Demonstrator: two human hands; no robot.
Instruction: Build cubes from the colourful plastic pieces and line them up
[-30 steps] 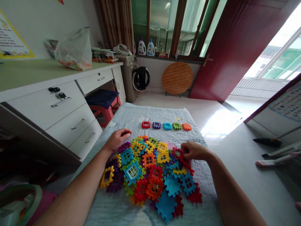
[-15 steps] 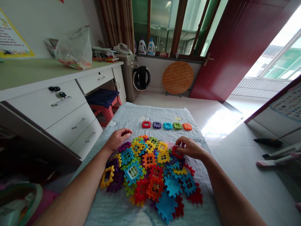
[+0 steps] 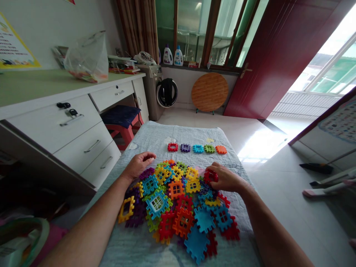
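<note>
A heap of coloured square interlocking tiles (image 3: 178, 202) lies on a pale blue quilted mat (image 3: 155, 137). Beyond the heap, a row of small tiles runs left to right: red (image 3: 172, 147), purple (image 3: 185, 148), blue (image 3: 198, 148), green (image 3: 209, 148), orange (image 3: 221, 150). My right hand (image 3: 226, 178) is at the heap's far right edge, its fingers closed on a small red tile (image 3: 210, 176). My left hand (image 3: 139, 165) rests on the mat at the heap's far left edge, fingers loosely curled and apart, holding nothing.
A white desk with drawers (image 3: 69, 126) stands to the left, a clear plastic bag (image 3: 87, 57) on top. A red stool with a blue cushion (image 3: 122, 118) sits under it. A washing machine (image 3: 160, 91), a round wooden board (image 3: 210, 92) and a dark red door (image 3: 278, 55) are beyond.
My right hand has picked a small red tile out of the heap's right side and moved it a little up and to the left. My left hand has stayed still.
</note>
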